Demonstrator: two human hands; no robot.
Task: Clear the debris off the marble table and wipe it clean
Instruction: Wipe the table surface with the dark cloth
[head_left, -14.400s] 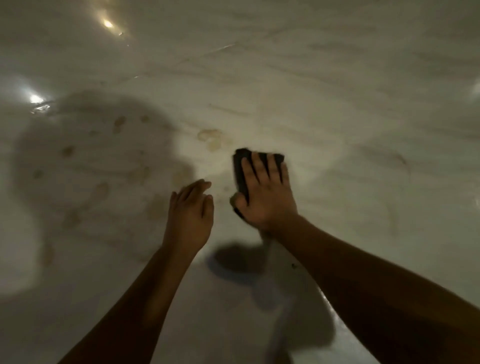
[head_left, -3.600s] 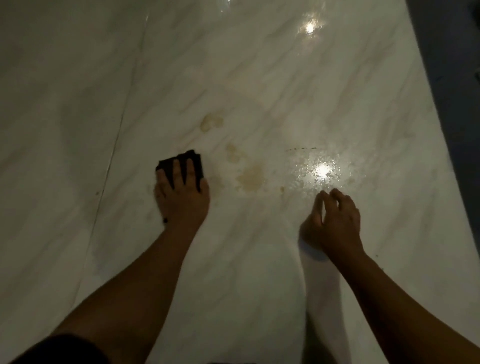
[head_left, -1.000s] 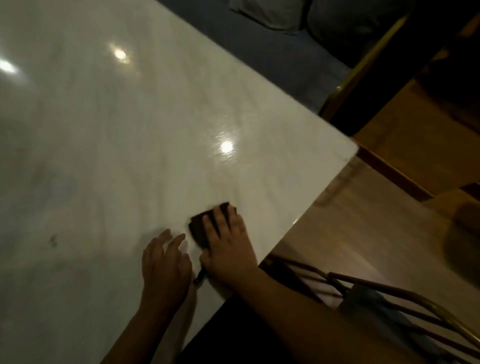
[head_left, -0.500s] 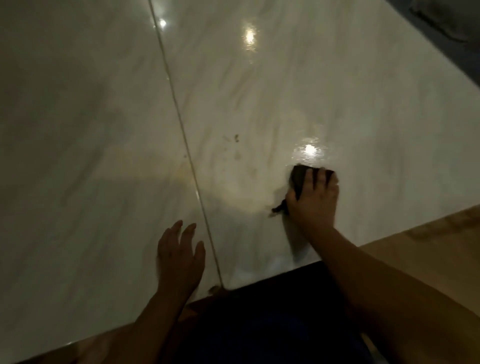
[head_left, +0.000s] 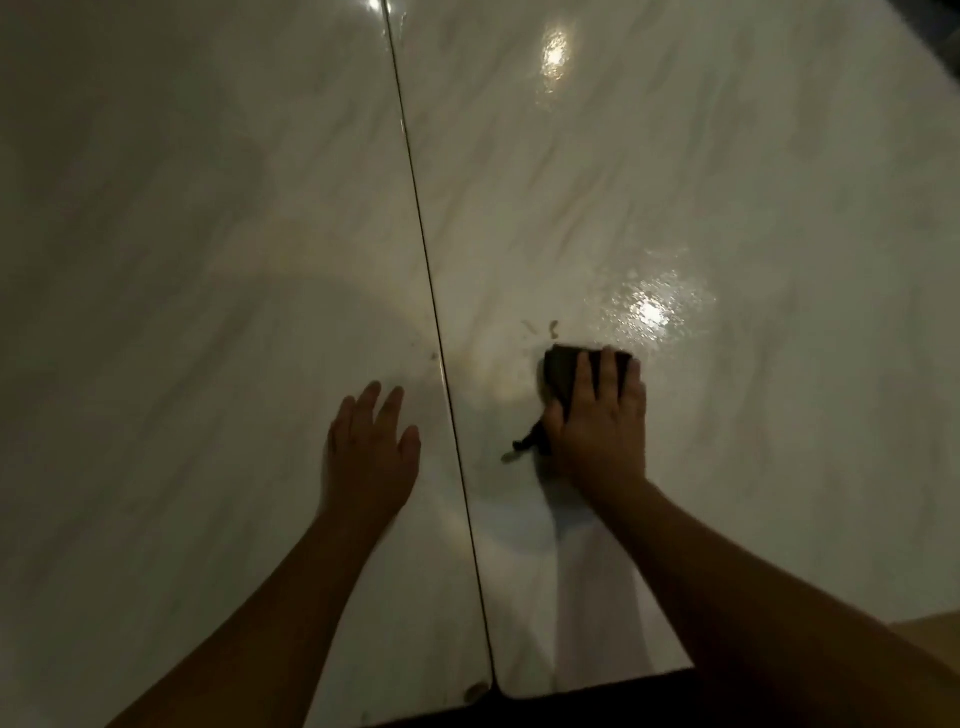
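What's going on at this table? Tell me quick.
A person is wiping the marble table. The right hand presses flat on a dark cloth, right of the seam in the top. The left hand rests flat and empty on the other side. A couple of small brown marks lie just beyond the cloth, beside a wet, shiny patch.

Prob home dining rm: marble table (head_left: 675, 156)
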